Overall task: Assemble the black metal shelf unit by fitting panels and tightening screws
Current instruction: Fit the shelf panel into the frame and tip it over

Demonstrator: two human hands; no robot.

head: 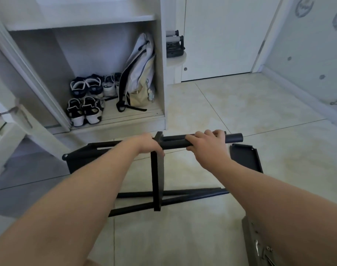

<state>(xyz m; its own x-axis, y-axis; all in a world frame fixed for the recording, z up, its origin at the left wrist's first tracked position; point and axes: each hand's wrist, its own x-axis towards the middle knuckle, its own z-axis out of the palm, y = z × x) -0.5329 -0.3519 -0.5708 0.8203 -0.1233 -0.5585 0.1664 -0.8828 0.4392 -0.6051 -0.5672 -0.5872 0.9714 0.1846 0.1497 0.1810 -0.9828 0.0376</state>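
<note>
The black metal shelf unit lies on its side on the tiled floor. My right hand (206, 144) grips its top black tube (234, 138), whose end sticks out to the right. My left hand (149, 145) holds the upright middle panel (157, 179) where it meets that tube. Two more black tubes (192, 194) run along the floor under the panel. Another black panel (81, 158) of the unit stands at its left end. A loose black shelf panel (247, 158) lies flat on the floor to the right.
An open white cupboard (162, 73) holds several shoes (85, 110) and a backpack (139, 72). A white door (219, 35) stands behind. A grey metal object (256, 244) sits at the lower right.
</note>
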